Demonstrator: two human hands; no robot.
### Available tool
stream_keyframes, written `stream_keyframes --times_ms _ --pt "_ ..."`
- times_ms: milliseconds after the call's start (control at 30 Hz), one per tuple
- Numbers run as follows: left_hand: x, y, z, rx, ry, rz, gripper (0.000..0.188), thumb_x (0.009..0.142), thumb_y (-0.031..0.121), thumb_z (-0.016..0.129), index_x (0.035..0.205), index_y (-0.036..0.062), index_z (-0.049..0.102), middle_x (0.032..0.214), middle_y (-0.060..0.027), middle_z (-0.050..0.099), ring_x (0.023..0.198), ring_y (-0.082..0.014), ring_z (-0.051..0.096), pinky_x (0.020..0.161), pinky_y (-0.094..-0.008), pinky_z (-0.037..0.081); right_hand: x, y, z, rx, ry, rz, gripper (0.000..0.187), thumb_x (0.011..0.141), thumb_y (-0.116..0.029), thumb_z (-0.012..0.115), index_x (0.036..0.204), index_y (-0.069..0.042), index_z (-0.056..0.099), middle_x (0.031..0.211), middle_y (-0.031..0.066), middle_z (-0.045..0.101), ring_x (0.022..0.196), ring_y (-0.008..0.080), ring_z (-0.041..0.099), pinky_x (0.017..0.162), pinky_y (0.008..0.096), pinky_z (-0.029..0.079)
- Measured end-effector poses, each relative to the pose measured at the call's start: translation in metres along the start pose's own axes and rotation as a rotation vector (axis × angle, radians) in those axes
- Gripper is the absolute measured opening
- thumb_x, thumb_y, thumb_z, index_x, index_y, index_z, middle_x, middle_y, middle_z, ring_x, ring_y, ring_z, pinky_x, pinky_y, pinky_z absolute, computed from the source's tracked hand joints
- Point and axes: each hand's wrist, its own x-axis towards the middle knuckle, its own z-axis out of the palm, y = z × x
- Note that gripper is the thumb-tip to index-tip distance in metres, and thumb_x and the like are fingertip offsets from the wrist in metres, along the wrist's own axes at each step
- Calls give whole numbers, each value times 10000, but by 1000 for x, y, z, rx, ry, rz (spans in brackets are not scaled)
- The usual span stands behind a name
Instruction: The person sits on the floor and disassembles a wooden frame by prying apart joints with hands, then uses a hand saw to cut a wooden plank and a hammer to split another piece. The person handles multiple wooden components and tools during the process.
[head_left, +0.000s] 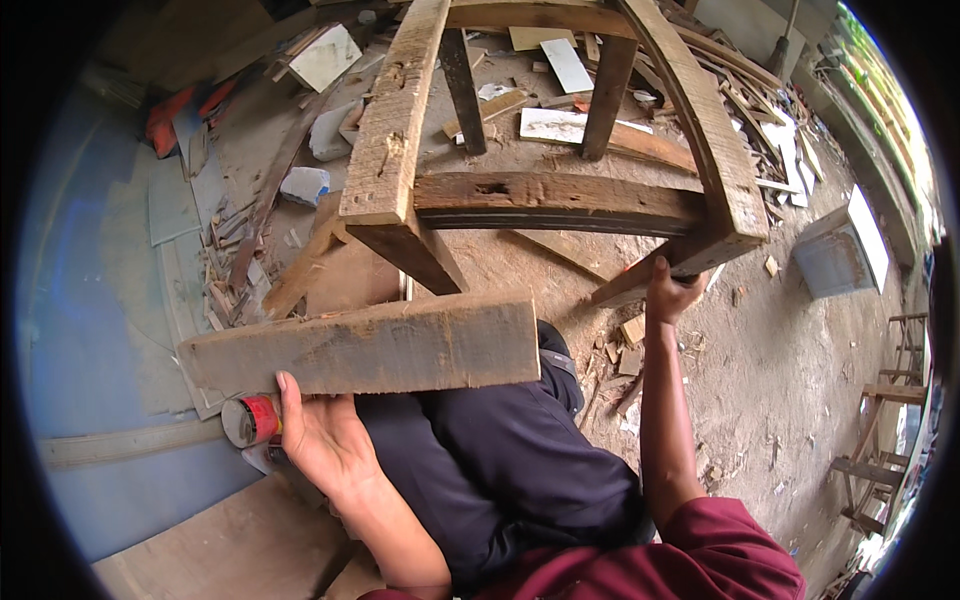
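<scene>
A: Saw what first, closest to the lap?

B: Saw a thick wooden plank (360,345), lying crosswise over the dark trousers (500,450), with the broad grey-brown face in full view. Could not tell about contact between these two.

A: And found what in the left hand (330,440)?

B: Found the grip narrow there, holding the plank by the lower edge: thumb upright against the face, other fingers partly hidden beneath.

A: And just beyond the plank?

B: Saw an open wooden frame (560,203) on four legs, joined by rough rails. Noticed the right hand (670,292) at the near right corner, with the grip closed around the wood, some fingers out of sight.

A: Noticed also something farther away?

B: Noticed a red round container (262,417) just beside the left hand, and wood scraps (630,358) on the dusty floor (780,370) near the right one. Saw, past the frame, a white board (555,125) among debris; to the right, a pale box-like piece (842,255) and, near the rim, a ladder-like wooden structure (868,470).
</scene>
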Motion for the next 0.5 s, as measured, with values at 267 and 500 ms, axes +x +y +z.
stream_keyframes --times_ms 267,500 --pt "0 -3 -7 -26 15 34 502 929 149 622 1357 -17 417 1345 -181 463 1259 -291 429 1022 -501 397 -7 -7 -40 -26 -382 138 421 742 -259 835 998 -20 602 950 54 635 859 184 603 755 319 488" --pt "16 10 -14 -276 -51 -103 574 908 448 625 1296 50 480 1195 -108 541 1124 -242 515 920 -444 479 56 -34 -75 590 -149 491 844 946 -663 368 1438 23 344 1487 200 330 1352 250 346 1147 390 211"
